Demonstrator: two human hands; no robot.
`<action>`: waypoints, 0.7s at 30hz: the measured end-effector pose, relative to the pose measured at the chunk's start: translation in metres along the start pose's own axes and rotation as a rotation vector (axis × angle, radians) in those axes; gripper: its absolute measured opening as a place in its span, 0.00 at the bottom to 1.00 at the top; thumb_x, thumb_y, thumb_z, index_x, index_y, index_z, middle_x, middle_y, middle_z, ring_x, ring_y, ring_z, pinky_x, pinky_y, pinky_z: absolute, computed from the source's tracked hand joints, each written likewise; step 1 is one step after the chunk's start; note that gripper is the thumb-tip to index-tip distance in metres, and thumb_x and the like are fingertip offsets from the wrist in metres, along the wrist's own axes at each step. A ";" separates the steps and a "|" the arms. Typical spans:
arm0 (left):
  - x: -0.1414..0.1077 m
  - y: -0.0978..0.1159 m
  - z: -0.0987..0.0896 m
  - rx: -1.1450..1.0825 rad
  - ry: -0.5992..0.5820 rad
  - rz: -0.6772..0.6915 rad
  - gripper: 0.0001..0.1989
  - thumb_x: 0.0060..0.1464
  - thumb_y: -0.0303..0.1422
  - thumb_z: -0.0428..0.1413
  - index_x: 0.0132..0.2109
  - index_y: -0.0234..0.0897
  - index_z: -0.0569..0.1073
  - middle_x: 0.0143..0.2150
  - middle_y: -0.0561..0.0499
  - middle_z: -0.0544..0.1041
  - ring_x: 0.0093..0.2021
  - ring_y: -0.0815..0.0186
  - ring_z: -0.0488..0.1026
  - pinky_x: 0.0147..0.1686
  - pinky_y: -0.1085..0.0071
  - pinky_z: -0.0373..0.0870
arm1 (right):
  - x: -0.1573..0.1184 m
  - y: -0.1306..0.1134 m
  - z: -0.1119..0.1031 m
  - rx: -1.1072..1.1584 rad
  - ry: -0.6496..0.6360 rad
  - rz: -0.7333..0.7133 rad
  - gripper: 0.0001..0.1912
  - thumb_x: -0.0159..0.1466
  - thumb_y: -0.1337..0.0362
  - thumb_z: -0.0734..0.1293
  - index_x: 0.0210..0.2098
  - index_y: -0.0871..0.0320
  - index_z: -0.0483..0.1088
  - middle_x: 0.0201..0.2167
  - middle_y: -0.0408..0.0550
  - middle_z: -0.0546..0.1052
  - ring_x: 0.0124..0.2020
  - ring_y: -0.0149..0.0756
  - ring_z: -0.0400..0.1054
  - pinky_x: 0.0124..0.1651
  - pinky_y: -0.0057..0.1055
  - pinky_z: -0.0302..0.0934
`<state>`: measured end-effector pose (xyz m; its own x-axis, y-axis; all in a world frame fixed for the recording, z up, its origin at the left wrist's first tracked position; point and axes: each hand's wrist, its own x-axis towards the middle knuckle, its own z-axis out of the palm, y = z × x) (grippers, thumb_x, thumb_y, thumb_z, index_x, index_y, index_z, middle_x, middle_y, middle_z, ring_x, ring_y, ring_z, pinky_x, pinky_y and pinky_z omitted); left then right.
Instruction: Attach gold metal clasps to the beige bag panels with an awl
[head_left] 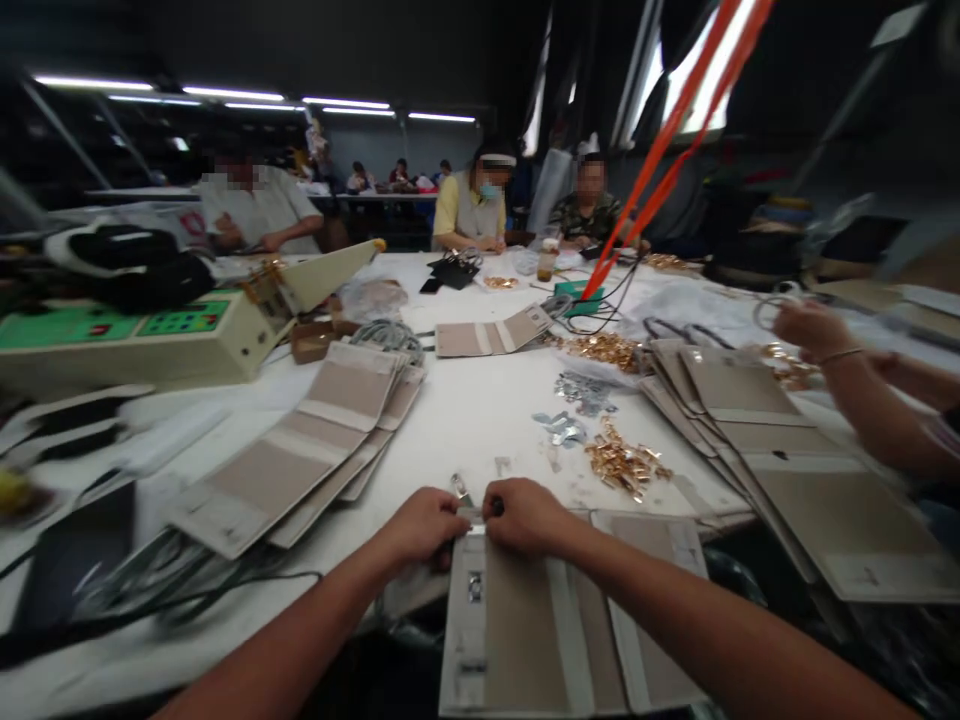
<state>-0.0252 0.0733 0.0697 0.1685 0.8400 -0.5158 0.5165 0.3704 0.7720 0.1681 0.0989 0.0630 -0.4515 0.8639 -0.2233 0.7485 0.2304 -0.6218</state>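
A flat beige panel with pale strips (pixel 525 640), like an unfinished bag body, lies at the table's front edge before me. My left hand (pixel 426 528) pinches the panel's far left corner, beside a small silver metal plate (pixel 475 529). Against the same far edge, my right hand (pixel 525 515) is closed, its fingers curled around something dark that I cannot make out. A shiny metal piece (pixel 460 487) shows just beyond my fingertips. Another metal fitting (pixel 475 586) sits on the panel's left strip. Small gold metal pieces (pixel 626 460) are heaped beyond my right hand.
Stacked beige panels lie left (pixel 292 450) and right (pixel 787 440). Silver pieces (pixel 577 393) are scattered mid-table. A machine with green control panels (pixel 135 325) stands left. Orange straps (pixel 667 150) hang down. A co-worker's arm (pixel 847 380) reaches in at right; several people sit beyond.
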 end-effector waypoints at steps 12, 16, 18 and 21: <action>0.000 -0.011 0.001 -0.126 -0.054 -0.032 0.03 0.50 0.27 0.57 0.32 0.32 0.76 0.21 0.53 0.73 0.17 0.69 0.70 0.16 0.78 0.59 | -0.016 -0.038 -0.027 1.069 0.453 -0.292 0.24 0.67 0.52 0.71 0.22 0.56 0.61 0.16 0.36 0.60 0.16 0.27 0.54 0.20 0.28 0.50; 0.000 -0.013 0.000 -0.142 -0.060 -0.014 0.03 0.52 0.26 0.57 0.32 0.32 0.76 0.20 0.53 0.73 0.17 0.69 0.70 0.16 0.78 0.59 | -0.013 -0.043 -0.004 1.294 0.508 -0.404 0.23 0.67 0.54 0.71 0.22 0.56 0.59 0.16 0.35 0.56 0.14 0.26 0.52 0.18 0.27 0.49; 0.001 -0.015 0.000 -0.147 -0.067 -0.012 0.03 0.52 0.26 0.57 0.32 0.32 0.76 0.20 0.53 0.73 0.17 0.69 0.71 0.16 0.78 0.60 | -0.012 -0.045 0.002 1.283 0.488 -0.386 0.23 0.68 0.55 0.70 0.22 0.56 0.59 0.16 0.35 0.57 0.14 0.26 0.53 0.18 0.27 0.50; 0.003 -0.017 0.001 -0.155 -0.077 -0.021 0.03 0.53 0.26 0.58 0.32 0.32 0.76 0.19 0.53 0.73 0.17 0.69 0.70 0.16 0.78 0.61 | -0.015 -0.051 -0.001 1.249 0.467 -0.436 0.22 0.69 0.57 0.69 0.22 0.56 0.59 0.16 0.36 0.57 0.15 0.26 0.53 0.19 0.26 0.51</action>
<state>-0.0330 0.0691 0.0546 0.2261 0.8009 -0.5545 0.3859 0.4490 0.8059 0.1371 0.0747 0.0982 -0.1466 0.9511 0.2719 -0.4405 0.1833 -0.8788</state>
